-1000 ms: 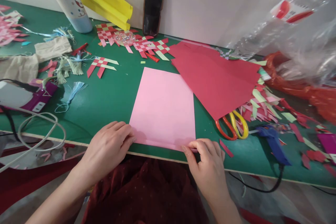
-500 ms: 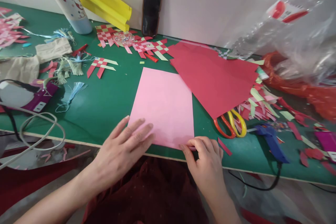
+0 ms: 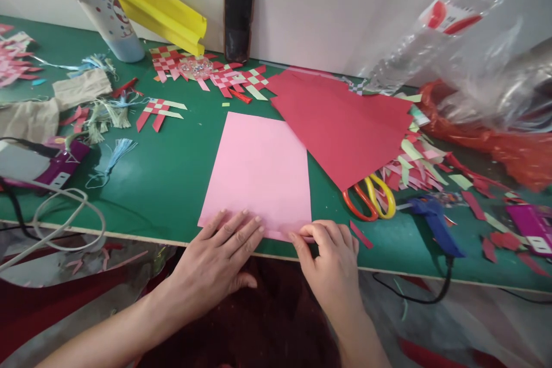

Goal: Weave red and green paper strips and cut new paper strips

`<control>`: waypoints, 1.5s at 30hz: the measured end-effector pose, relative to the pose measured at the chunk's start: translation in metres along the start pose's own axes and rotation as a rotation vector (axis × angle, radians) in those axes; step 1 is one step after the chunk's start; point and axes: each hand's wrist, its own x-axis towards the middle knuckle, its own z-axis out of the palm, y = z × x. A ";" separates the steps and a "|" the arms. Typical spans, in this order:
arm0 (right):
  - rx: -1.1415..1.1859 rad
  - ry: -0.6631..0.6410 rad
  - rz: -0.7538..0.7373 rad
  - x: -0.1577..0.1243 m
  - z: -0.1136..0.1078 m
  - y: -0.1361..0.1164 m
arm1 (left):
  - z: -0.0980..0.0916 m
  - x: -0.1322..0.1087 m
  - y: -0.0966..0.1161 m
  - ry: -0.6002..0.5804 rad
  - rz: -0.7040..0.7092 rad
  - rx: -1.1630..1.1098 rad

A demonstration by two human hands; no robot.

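Note:
A pink paper sheet (image 3: pixel 259 172) lies flat on the green table, its near edge folded up in a narrow strip close to the table's front edge. My left hand (image 3: pixel 222 256) rests open on the sheet's near left part, fingers stretched out over the fold. At the near right corner, my right hand (image 3: pixel 330 256) pinches the folded edge between thumb and curled fingers. Right of the sheet lie large red paper sheets (image 3: pixel 345 126). Scissors with red and yellow handles (image 3: pixel 373 198) stick out from under them.
A blue glue gun (image 3: pixel 435 221) and paper scraps (image 3: pixel 420 161) lie at the right. Woven paper pieces (image 3: pixel 228 77) spread along the back, near a phone (image 3: pixel 238 20) leaning on the wall. A bottle (image 3: pixel 110 17) stands back left. Tassels (image 3: pixel 114 158) and a white cable (image 3: pixel 97 207) lie left.
My left hand has slid toward me and slightly right, down onto the sheet's near edge, its thumb now showing. My right hand keeps its pinch at the corner. The whole view has shifted slightly.

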 end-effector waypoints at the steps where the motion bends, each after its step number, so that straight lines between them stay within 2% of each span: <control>1: -0.008 0.002 0.004 -0.001 0.000 0.000 | 0.000 0.000 0.000 0.001 0.000 0.002; 5: -0.068 0.022 0.022 -0.007 -0.001 0.003 | 0.001 -0.001 0.000 -0.007 0.000 0.004; 12: -0.104 0.103 0.050 -0.016 -0.001 0.023 | 0.000 0.001 0.001 -0.028 -0.005 0.007; 14: -0.043 0.158 0.021 -0.016 -0.004 0.023 | 0.000 0.001 0.001 -0.028 -0.005 0.010; 17: 0.083 0.222 -0.084 -0.016 -0.010 0.010 | -0.001 0.001 0.001 -0.019 0.000 0.013; 19: 0.127 0.185 -0.183 -0.016 -0.011 -0.004 | -0.001 0.000 0.001 -0.009 0.007 0.019; 21: 0.122 0.087 -0.263 -0.014 -0.009 -0.017 | 0.000 -0.001 0.001 -0.007 0.011 0.024; 25: 0.071 -0.039 -0.327 -0.012 0.001 -0.026 | 0.003 -0.001 0.000 -0.006 0.022 0.029; 34: 0.036 -0.042 -0.369 -0.013 0.006 -0.020 | 0.003 -0.003 -0.004 -0.018 0.021 0.020; 45: 0.023 -0.026 -0.373 -0.011 0.007 -0.022 | -0.014 -0.035 -0.036 -0.025 -0.118 -0.016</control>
